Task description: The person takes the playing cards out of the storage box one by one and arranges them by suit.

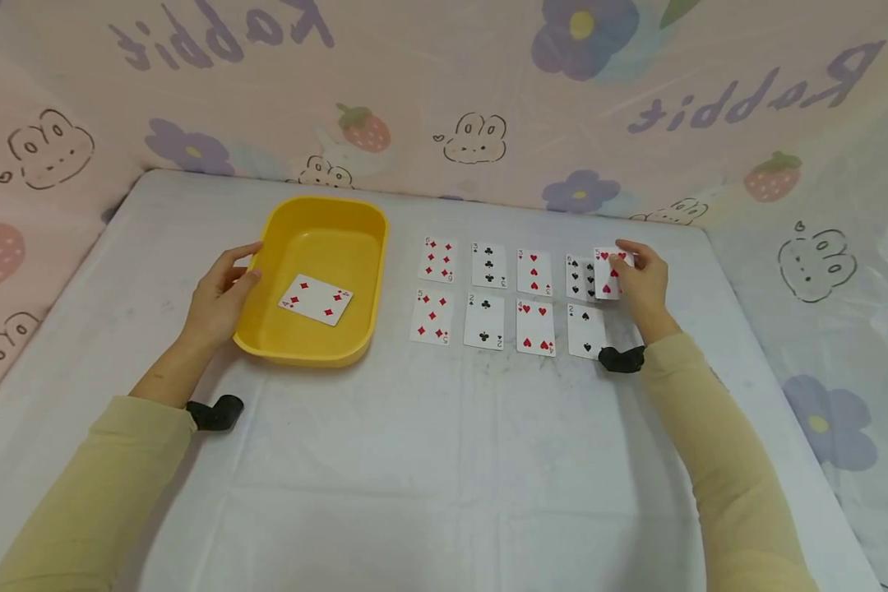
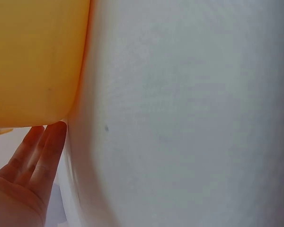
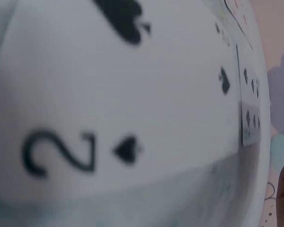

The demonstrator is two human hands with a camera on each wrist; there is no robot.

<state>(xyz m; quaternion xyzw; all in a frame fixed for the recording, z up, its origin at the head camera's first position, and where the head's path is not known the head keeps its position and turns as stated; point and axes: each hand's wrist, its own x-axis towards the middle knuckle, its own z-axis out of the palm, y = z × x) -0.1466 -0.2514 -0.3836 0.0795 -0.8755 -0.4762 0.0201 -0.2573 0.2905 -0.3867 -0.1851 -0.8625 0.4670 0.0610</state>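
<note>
My left hand (image 1: 215, 304) grips the left side of a yellow plastic tub (image 1: 318, 351), thumb at the rim. In the left wrist view its fingers (image 2: 49, 156) lie straight against the tub's outer wall. A four of diamonds (image 1: 315, 299) lies face up inside. Over on the right, my right hand (image 1: 645, 284) pinches a five of hearts (image 1: 604, 273) between thumb and fingers. That card overlaps the six of spades (image 1: 579, 279) in the head view. Just below is the two of spades (image 1: 585, 330), which fills much of the right wrist view.
Two rows of face-up cards run between the tub and my right hand, among them the six of diamonds (image 1: 437, 261), three of clubs (image 1: 489, 265) and four of hearts (image 1: 536, 327). A white cloth (image 1: 429, 460) covers the table. Printed curtains (image 1: 414, 99) hang behind it.
</note>
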